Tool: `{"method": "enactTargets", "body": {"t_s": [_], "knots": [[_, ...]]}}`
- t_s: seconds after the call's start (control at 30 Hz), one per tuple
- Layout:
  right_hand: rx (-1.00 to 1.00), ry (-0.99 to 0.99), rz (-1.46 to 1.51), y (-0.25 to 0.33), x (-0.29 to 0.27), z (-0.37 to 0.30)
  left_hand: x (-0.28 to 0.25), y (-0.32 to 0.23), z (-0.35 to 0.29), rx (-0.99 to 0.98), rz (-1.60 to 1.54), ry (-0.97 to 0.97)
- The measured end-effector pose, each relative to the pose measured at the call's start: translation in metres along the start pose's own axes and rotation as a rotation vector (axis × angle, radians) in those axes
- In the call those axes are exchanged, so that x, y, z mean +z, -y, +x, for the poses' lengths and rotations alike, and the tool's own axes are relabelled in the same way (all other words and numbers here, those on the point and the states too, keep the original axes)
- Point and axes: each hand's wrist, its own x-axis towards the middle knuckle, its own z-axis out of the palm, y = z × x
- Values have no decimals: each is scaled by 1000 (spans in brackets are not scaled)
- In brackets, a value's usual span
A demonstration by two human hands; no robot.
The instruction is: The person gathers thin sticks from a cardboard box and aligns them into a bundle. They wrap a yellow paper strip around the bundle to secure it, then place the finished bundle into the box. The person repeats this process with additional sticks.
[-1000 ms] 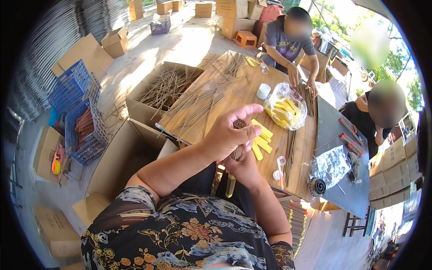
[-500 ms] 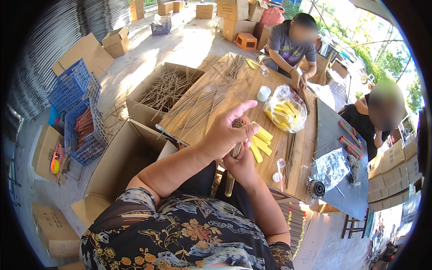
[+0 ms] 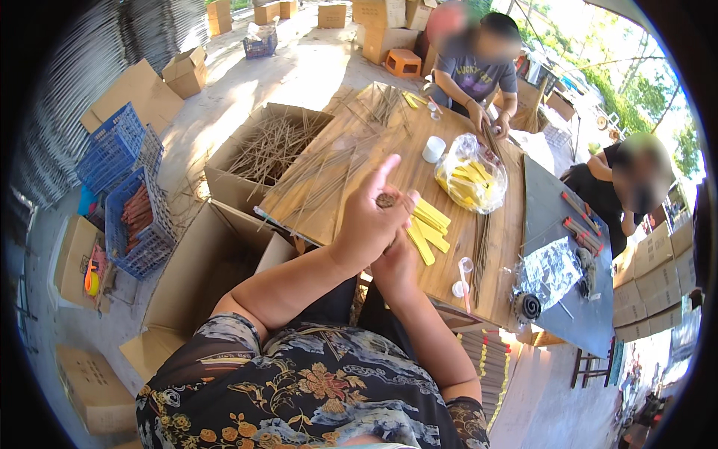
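Sunlit floor (image 3: pixel 303 71); corrugated wall (image 3: pixel 75 112)

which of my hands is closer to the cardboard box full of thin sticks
Left. Your left hand is to the right of the box and nearer your body; your right hand is below the left one in the picture, farther from the box.

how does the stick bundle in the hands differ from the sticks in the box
The held bundle is packed tight; the boxed sticks lie loose, crossing at many angles. The held bundle shows mainly its round end; the boxed sticks show much of their length. Both look brown.
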Motion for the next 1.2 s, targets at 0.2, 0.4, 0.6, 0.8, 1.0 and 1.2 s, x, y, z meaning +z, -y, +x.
{"method": "enactTargets", "body": {"t_s": [0.2, 0.4, 0.6, 0.8, 1.0, 1.2], "knots": [[240, 144, -45, -5, -2, 0, -2, -2, 6, -102, -111, 25], [-33, -67, -214, -12, 6, 7, 11, 8, 9, -31, -104, -201], [118, 164, -79, 1, -12, 15, -1, 15, 21, -48, -167, -77], [174, 362, -92, -11, -61, 2, -35, 8, 51, -1, -465, -62], [415, 543, 42, -27, -64, -26, -50, 0, 59, -92, -469, -74], [420, 562, 64, -20, -46, -35, -56, 1, 61, -142, -318, 128]]}}
